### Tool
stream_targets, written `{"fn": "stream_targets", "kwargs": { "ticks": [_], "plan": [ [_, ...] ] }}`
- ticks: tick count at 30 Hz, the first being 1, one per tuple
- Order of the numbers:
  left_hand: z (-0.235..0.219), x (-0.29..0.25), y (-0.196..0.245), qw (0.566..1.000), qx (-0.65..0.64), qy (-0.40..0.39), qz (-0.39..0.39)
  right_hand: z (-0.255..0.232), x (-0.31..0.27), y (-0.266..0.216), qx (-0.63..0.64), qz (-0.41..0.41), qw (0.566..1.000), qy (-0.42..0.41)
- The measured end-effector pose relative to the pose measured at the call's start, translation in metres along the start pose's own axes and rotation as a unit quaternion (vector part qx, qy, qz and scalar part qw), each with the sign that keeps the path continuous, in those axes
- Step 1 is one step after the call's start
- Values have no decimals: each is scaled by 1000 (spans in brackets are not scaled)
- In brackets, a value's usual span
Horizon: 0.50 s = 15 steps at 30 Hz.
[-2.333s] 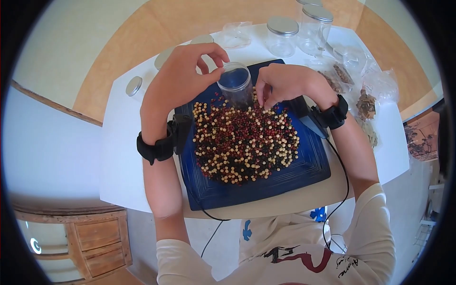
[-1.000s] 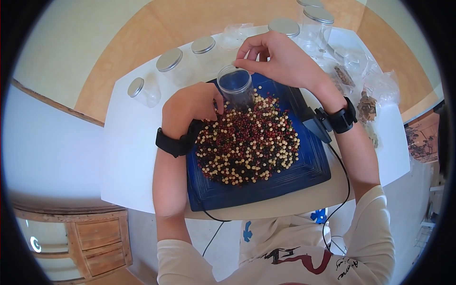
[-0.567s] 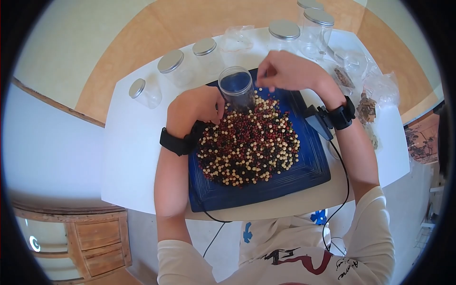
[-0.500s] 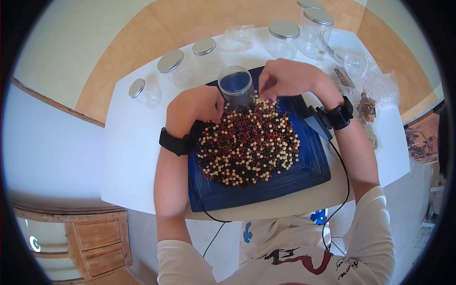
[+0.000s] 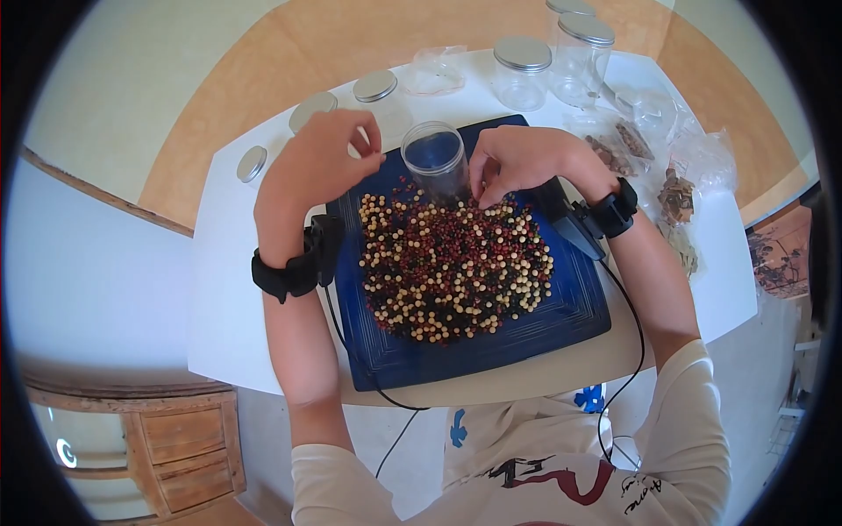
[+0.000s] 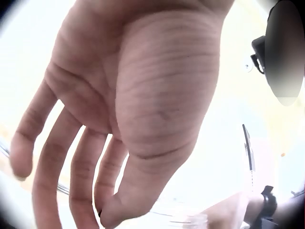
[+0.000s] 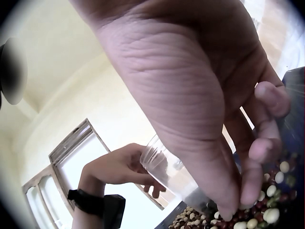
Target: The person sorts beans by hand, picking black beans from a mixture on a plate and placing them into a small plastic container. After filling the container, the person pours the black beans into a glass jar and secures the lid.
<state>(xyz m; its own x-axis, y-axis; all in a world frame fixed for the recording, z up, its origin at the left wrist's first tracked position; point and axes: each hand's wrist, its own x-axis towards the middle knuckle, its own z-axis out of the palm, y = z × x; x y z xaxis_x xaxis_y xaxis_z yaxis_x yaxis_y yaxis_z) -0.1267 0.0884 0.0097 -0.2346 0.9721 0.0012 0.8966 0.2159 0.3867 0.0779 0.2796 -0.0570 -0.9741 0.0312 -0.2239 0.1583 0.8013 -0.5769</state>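
A clear, lidless plastic jar stands on the far part of the blue tray, with dark contents low inside. In front of it spreads a pile of mixed beans, cream, dark red, black and some green. My left hand is raised left of the jar, thumb and index fingertips together on a small black bean. Right of the jar, my right hand reaches down to the pile. Its thumb and finger are bent over the beans, tips slightly apart.
Lidded clear jars stand along the back of the white table, more of them behind my left hand. Plastic bags with dried brown pieces lie at the right. A cable hangs from each wrist camera.
My right hand moved from over the jar's mouth down to the beans at its right. My left hand rose from the pile, up and left, with a black bean.
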Motion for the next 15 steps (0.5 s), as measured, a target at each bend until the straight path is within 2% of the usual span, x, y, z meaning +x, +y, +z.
{"fn": "stream_targets", "kwargs": {
  "ticks": [1, 2, 4, 6, 9, 13, 15],
  "plan": [
    [-1, -1, 2, 998, -11, 56, 21, 1, 1, 2, 0, 0, 1000, -1],
    [-1, 0, 4, 998, -12, 56, 20, 4, 3, 5, 11, -9, 1000, 1],
    [3, 2, 13, 985, -40, 129, 104, 5, 5, 6, 21, -19, 1000, 2],
    [4, 1, 24, 985, -41, 127, 111, 6, 7, 4, 33, 12, 999, -20],
    [7, -1, 35, 983, -41, 132, 122, 6, 7, 5, 45, 9, 999, -26],
    [6, -2, 34, 986, -26, 127, 109, 2, 3, 3, 36, 1, 999, -23],
    [8, -2, 31, 986, -18, 126, 106, -3, -2, 1, 51, 32, 998, -3]
  ]
}}
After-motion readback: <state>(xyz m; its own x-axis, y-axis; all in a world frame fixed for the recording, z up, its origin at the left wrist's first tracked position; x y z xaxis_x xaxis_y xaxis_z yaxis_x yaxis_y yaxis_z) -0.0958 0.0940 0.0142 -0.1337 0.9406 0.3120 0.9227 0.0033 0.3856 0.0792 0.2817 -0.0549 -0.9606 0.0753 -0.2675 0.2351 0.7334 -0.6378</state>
